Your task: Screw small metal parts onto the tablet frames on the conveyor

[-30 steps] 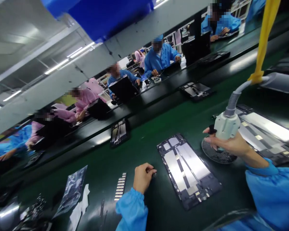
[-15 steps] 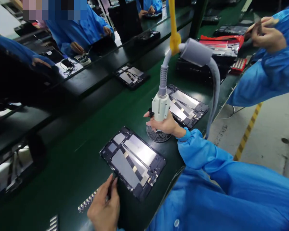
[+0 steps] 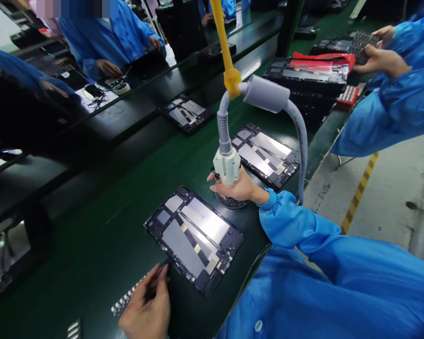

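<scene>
1. The right hand (image 3: 235, 188) is clamped around the pale body of a hanging electric screwdriver (image 3: 226, 165). Since half a second ago it has drifted slightly left, the tool tip staying over the round mesh pad (image 3: 233, 203) beneath that grip.
2. The left hand (image 3: 146, 308) has slid lower; its fingers are pinched together on a thin dark piece, just right of the strip of small parts (image 3: 125, 299) on the desk (image 3: 102, 235).
3. The open tablet back (image 3: 194, 238) lies between both grips, unmoved, so work on it looks about to start.
4. The driver's tip is hidden by the right hand; what the left hand pinches is too small to identify.
</scene>
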The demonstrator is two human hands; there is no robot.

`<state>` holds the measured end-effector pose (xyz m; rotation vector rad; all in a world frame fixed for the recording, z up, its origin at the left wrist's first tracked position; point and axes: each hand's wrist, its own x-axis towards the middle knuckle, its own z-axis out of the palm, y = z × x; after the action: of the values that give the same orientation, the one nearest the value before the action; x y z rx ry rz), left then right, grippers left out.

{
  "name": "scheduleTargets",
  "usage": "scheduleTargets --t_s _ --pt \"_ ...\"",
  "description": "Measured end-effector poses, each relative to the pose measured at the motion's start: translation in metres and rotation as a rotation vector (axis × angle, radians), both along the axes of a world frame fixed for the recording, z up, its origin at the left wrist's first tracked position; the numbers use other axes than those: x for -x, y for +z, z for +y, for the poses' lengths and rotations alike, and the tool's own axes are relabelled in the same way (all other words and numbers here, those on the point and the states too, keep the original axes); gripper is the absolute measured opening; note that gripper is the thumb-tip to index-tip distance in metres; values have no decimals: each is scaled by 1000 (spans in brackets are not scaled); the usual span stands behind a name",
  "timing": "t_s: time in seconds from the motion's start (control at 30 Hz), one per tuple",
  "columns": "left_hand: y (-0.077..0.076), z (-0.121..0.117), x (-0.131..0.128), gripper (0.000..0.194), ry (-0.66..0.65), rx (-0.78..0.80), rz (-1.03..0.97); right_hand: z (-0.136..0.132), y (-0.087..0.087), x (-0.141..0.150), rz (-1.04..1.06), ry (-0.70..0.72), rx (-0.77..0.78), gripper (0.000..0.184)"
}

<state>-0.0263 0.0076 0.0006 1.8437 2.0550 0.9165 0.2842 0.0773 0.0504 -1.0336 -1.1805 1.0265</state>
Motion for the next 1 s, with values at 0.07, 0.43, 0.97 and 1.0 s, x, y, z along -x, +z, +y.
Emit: scheduleTargets --t_s 0.07,0.43,0.97,1.0 --pt "2 4 0 33 -1 16 20 0 -2 -1 -18 5 15 15" --pt "3 33 -42 25 -279 15 17 1 45 55 59 108 -102 25" --pt "-15 30 -30 21 -30 -30 -660 39 6 149 -42 324 47 23" --pt "-16 30 -30 25 -27 -27 -679 39 6 149 -42 325 51 23"
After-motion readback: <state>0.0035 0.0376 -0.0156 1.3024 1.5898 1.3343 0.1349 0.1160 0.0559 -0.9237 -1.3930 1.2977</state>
